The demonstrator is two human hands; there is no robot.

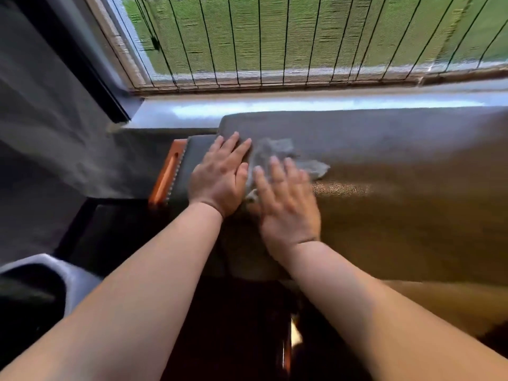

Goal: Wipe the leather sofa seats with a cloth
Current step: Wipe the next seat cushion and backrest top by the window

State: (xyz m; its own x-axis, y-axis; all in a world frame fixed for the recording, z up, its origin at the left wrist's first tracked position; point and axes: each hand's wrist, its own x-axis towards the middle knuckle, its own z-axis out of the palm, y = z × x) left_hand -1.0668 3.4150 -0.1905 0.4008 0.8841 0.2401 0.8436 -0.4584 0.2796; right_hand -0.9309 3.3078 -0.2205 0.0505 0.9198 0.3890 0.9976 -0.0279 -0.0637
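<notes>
Both hands lie flat, the right hand (288,204) pressing the cloth (277,158) and the left hand (220,178) bare on the sofa (398,166), gripping nothing, so the loose cloth could bunch or slip free.

A crumpled grey cloth (286,158) lies on a brown pebble-grained leather sofa back (398,210), its far upper edge greyer. At left, an orange strip (166,174) with a toothed pale edge borders a dark grey cushion. Beyond, a woven green-and-tan window blind (275,37) carries thin black vertical cords.
</notes>
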